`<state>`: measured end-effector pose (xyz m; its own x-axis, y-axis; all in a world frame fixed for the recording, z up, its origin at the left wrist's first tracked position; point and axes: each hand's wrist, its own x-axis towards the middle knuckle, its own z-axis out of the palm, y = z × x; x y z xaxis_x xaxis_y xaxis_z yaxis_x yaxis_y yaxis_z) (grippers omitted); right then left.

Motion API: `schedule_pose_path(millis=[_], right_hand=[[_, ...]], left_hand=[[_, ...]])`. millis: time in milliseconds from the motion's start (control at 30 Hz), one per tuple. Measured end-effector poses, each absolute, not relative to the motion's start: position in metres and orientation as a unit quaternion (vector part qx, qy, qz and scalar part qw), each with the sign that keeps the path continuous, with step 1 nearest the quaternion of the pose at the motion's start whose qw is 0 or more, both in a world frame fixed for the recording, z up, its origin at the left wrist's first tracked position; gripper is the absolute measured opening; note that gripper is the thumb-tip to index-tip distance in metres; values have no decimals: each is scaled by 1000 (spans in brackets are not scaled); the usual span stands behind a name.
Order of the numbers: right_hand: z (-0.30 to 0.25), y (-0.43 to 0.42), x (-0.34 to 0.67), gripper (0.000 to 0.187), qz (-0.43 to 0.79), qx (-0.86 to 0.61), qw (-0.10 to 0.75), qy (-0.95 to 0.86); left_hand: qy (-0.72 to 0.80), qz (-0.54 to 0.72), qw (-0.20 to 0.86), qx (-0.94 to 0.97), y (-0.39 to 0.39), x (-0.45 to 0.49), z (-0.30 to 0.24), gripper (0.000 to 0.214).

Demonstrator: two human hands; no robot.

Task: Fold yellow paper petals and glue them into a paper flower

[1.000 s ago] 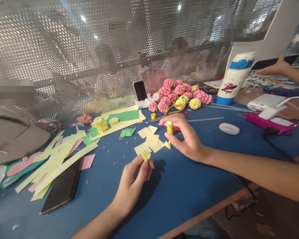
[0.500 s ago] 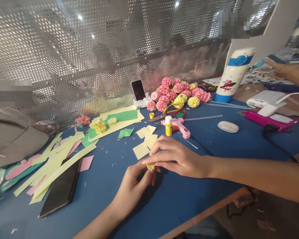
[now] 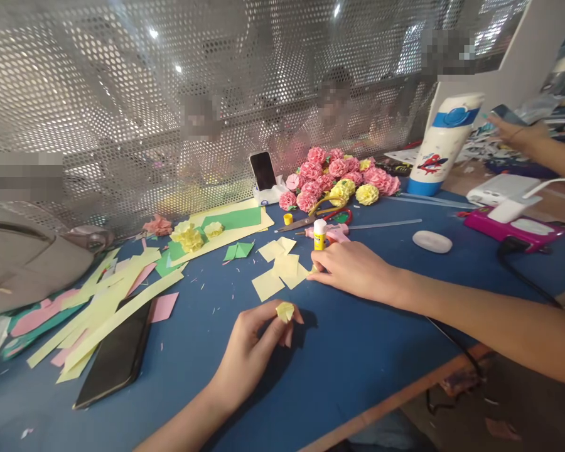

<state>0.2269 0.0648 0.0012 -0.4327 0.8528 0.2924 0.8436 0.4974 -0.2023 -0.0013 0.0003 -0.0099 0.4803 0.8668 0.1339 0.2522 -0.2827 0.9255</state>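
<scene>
My left hand (image 3: 258,339) is closed over the blue table, pinching a small folded yellow paper flower (image 3: 285,312) between thumb and fingertips. To its upper right, my right hand (image 3: 353,269) has curled fingers, with a small bit of yellow paper (image 3: 314,269) showing between thumb and index finger. That hand covers the handle of a pink glue gun (image 3: 338,233); whether it touches the handle is hidden. A glue stick (image 3: 319,235) stands upright just behind its fingertips. Several yellow paper squares (image 3: 267,285) lie to the left of these fingers.
Scissors (image 3: 306,221) and a pile of pink and yellow paper flowers (image 3: 316,171) lie behind. Paper strips (image 3: 122,320) overlap a black phone (image 3: 117,364) at left. A bottle (image 3: 445,144), white oval case (image 3: 432,242) and magenta power strip (image 3: 513,226) stand right; another person's hand (image 3: 518,132) holds a phone.
My right hand has left the yellow paper flower and moved up and right to beside the glue stick. My left hand stays in place, still pinching the flower.
</scene>
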Motion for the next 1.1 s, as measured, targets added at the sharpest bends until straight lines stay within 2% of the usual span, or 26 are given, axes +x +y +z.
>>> schedule_pose_path(millis=[267, 433, 700, 900, 1100], right_hand=[[3, 66, 222, 13, 102, -447, 232, -858], [10, 49, 211, 11, 269, -351, 340, -830], [3, 35, 204, 10, 303, -310, 335, -837], [6, 36, 206, 25, 412, -312, 378, -768], [7, 43, 208, 27, 508, -262, 354, -740]], left_hand=[[379, 330, 448, 739, 2, -2, -11, 31], [348, 344, 399, 776, 3, -1, -10, 26], [327, 323, 378, 804, -1, -3, -11, 26], [314, 333, 385, 802, -1, -3, -9, 25], [316, 356, 421, 772, -3, -6, -8, 27]])
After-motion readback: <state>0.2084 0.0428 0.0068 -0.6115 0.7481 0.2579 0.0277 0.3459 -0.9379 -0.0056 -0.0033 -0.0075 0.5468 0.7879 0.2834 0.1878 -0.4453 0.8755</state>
